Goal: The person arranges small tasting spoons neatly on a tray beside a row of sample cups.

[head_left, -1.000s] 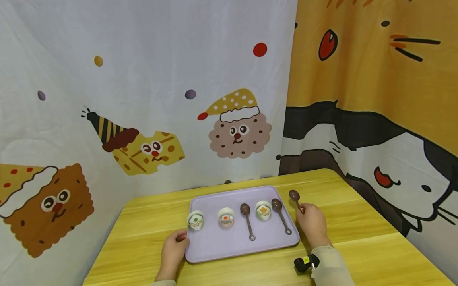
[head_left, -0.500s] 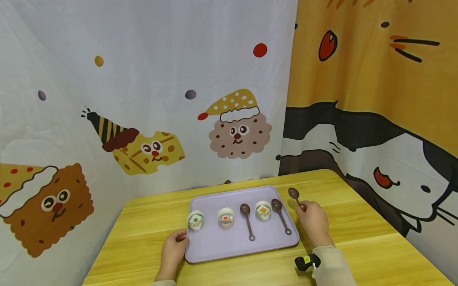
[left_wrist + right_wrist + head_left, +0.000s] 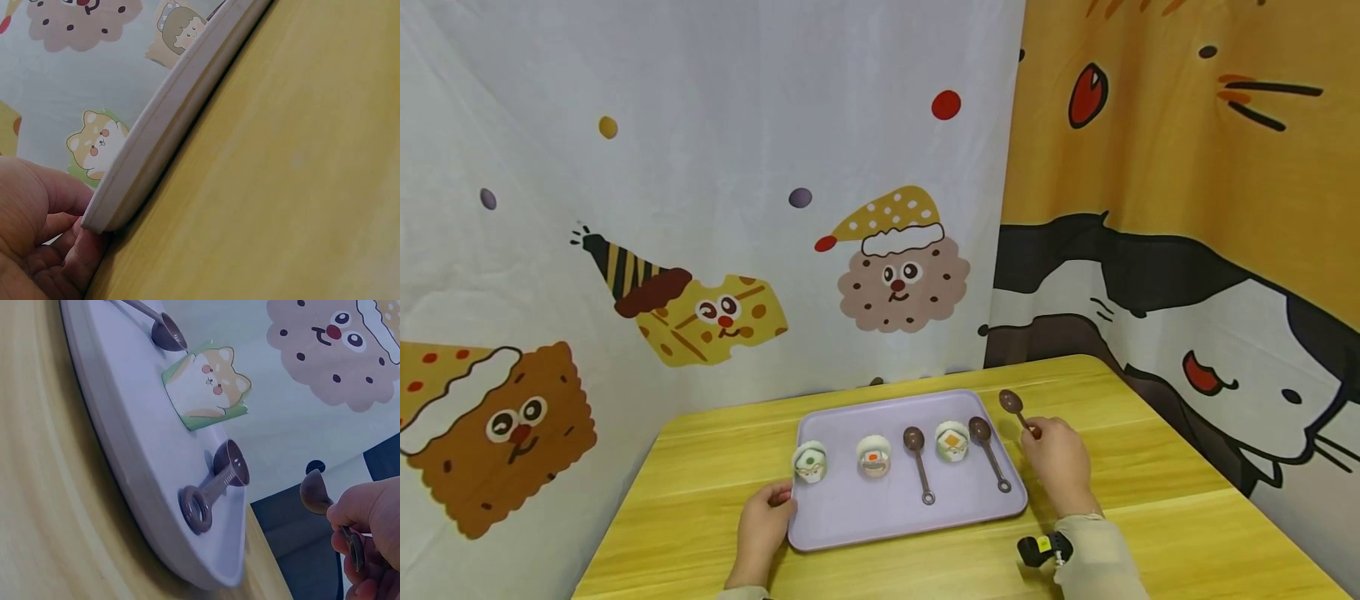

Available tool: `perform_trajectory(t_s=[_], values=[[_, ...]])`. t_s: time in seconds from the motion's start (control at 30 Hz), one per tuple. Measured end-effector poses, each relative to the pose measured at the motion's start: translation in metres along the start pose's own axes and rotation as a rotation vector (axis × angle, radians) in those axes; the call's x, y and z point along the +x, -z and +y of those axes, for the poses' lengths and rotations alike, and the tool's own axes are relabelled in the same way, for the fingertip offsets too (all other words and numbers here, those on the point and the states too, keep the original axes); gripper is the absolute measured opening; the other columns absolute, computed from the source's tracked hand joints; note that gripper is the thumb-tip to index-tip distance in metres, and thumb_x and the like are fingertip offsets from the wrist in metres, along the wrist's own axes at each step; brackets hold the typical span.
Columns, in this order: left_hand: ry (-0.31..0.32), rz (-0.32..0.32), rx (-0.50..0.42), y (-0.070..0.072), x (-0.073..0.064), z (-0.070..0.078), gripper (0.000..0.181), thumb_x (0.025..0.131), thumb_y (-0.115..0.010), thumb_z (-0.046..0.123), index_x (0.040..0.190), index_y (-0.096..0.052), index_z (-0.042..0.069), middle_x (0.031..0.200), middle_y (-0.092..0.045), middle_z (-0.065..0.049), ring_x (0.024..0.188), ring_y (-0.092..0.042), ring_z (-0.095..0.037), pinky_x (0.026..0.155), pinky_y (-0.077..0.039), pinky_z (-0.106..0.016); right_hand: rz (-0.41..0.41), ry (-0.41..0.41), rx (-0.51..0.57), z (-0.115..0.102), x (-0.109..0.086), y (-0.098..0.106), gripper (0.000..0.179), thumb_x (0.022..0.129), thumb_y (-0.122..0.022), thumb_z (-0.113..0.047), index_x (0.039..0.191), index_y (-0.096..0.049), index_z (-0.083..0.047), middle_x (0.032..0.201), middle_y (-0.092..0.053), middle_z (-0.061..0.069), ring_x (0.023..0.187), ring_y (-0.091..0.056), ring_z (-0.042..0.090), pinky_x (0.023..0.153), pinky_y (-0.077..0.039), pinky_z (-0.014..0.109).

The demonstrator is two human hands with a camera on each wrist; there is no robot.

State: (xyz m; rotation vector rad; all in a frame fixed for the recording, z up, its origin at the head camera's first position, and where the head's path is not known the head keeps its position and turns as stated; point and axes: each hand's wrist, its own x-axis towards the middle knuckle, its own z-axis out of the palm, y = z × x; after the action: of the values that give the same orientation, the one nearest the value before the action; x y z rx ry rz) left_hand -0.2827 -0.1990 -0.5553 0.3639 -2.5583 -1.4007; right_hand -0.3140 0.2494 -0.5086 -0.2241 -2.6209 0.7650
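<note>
My left hand (image 3: 765, 527) grips the left edge of a lilac tray (image 3: 850, 525), thumb and fingers around its rim in the left wrist view. My right hand (image 3: 1056, 458) pinches a brown measuring spoon (image 3: 1011, 402) by its handle, bowl pointing away, beside the tray's right edge. On the tray lie two more brown spoons, one toward the middle (image 3: 918, 463) and another near the right edge (image 3: 989, 452). Three small printed paper cups stand there too: a green dog cup (image 3: 810, 463) at the left, a pinkish cup (image 3: 874, 457) mid-tray, and a dog cup (image 3: 952, 442) between the spoons.
The tray rests on a yellow wood-grain table (image 3: 1150, 467). Behind it hangs a white cartoon curtain (image 3: 722, 100), with a yellow one (image 3: 1150, 167) at the right. A black wrist camera (image 3: 1043, 550) sits at my right sleeve (image 3: 1097, 554).
My right hand has shifted the held spoon slightly: its bowl moved a little left and up. The left hand, tray, cups and other spoons stay where they were.
</note>
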Motion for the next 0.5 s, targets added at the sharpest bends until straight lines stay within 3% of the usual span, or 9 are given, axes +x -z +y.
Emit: perform_trajectory(t_s=[0.27, 0.5], values=[[0.009, 0.005, -0.001, 0.000, 0.000, 0.001, 0.029, 0.082, -0.070, 0.005, 0.110, -0.073, -0.004, 0.094, -0.072, -0.009, 0.090, -0.066, -0.025, 0.076, -0.052, -0.035, -0.013, -0.001, -0.001, -0.015, -0.002, -0.003, 0.025, 0.090, -0.068, -0.015, 0.108, -0.076, -0.001, 0.092, -0.069, 0.015, 0.079, -0.063, 0.029, 0.070, -0.052, 0.048], [0.004, 0.005, 0.002, -0.001, 0.001, -0.002, 0.028, 0.082, -0.070, 0.004, 0.109, -0.073, -0.004, 0.094, -0.073, -0.010, 0.090, -0.066, -0.024, 0.076, -0.052, -0.034, -0.029, 0.029, 0.001, -0.033, -0.007, -0.015, 0.023, 0.089, -0.071, -0.016, 0.106, -0.077, -0.002, 0.089, -0.068, 0.010, 0.077, -0.062, 0.025, 0.066, -0.051, 0.043]])
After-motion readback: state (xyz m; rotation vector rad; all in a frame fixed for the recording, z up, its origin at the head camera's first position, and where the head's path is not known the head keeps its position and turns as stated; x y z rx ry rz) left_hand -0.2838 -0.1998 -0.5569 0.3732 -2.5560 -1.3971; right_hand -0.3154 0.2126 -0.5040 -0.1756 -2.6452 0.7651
